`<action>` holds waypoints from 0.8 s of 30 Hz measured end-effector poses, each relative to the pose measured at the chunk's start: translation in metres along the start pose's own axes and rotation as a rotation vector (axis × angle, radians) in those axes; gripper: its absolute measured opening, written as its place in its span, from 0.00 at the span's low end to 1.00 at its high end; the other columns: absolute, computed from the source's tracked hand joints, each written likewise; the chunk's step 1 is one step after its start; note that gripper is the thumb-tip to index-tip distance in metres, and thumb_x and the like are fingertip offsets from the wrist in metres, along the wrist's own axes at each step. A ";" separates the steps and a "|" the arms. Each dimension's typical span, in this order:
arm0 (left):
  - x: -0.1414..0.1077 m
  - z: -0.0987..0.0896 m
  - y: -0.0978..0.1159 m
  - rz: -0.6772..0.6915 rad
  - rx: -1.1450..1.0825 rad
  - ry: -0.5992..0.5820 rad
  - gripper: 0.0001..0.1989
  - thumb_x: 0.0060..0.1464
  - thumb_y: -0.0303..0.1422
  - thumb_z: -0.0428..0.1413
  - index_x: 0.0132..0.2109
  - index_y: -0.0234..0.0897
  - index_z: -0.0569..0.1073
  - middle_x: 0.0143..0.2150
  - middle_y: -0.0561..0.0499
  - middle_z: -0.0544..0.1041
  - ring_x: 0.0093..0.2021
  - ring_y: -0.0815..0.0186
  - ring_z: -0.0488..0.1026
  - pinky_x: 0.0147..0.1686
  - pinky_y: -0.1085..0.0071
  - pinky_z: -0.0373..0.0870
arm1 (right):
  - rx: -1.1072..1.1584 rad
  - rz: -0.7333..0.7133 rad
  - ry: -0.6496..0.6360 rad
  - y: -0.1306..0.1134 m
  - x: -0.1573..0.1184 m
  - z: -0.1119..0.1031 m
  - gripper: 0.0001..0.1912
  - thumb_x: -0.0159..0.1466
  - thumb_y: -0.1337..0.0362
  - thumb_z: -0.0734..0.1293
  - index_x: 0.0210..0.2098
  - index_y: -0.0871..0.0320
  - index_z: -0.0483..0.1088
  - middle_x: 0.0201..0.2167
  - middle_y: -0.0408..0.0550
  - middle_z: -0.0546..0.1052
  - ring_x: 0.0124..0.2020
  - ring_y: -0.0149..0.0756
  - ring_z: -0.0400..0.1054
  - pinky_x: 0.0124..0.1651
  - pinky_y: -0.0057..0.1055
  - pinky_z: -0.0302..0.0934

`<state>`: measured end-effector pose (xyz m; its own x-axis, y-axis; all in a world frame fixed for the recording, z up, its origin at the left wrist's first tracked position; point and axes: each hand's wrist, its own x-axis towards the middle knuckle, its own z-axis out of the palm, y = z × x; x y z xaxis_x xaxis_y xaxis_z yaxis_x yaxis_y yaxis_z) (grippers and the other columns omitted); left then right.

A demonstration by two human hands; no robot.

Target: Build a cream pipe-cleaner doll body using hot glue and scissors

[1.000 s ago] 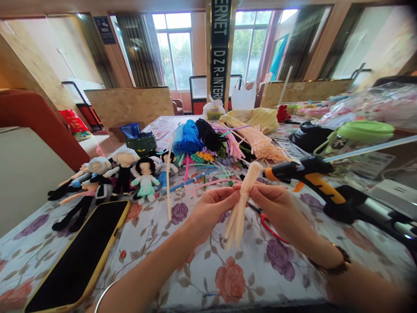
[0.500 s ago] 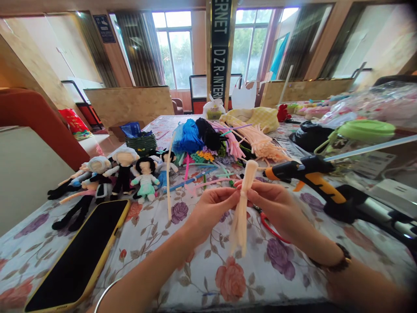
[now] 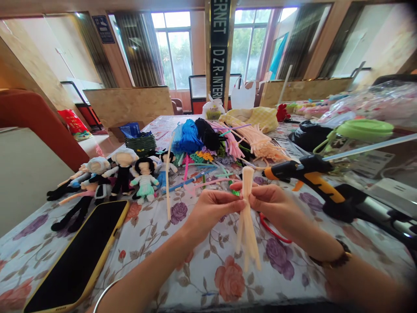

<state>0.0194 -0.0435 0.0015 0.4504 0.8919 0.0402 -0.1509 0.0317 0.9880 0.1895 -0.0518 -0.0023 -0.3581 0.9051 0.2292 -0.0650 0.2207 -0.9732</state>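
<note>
A bundle of cream pipe cleaners [image 3: 248, 230], folded at the top and splayed below, is held upright above the tablecloth. My left hand [image 3: 210, 213] pinches its middle from the left, thumb and fingertips closed on it. From the other side my right hand [image 3: 276, 206] grips the same spot, fingers closed. Red-handled scissors [image 3: 273, 230] lie under and behind my right hand, their blades hidden. Just right of that hand rests a black and orange glue gun [image 3: 312, 174] with a long glue stick in its back.
Several small dolls [image 3: 125, 171] and a phone in a yellow case [image 3: 81, 256] lie to the left. Behind my hands are heaped blue, black, pink and peach pipe cleaners [image 3: 260, 143]. A green-lidded jar [image 3: 361, 130] stands at right. One cream pipe cleaner [image 3: 167, 182] lies left of centre.
The bundle has come down slightly and turned, its loose ends now swinging to the right and spreading wider. Both hands still grip it at its middle.
</note>
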 end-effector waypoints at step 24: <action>0.011 -0.008 0.010 0.129 -0.423 0.373 0.11 0.38 0.30 0.66 0.25 0.34 0.69 0.35 0.49 0.79 0.32 0.73 0.71 0.34 0.77 0.63 | -1.563 0.250 -0.084 -0.017 -0.016 -0.035 0.11 0.56 0.61 0.67 0.19 0.58 0.70 0.20 0.47 0.73 0.23 0.36 0.66 0.25 0.29 0.49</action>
<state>0.0160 -0.0297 0.0102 0.0755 0.9968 0.0255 -0.5577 0.0211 0.8298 0.2285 -0.0572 0.0109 -0.2639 0.9644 0.0197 0.9645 0.2638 0.0073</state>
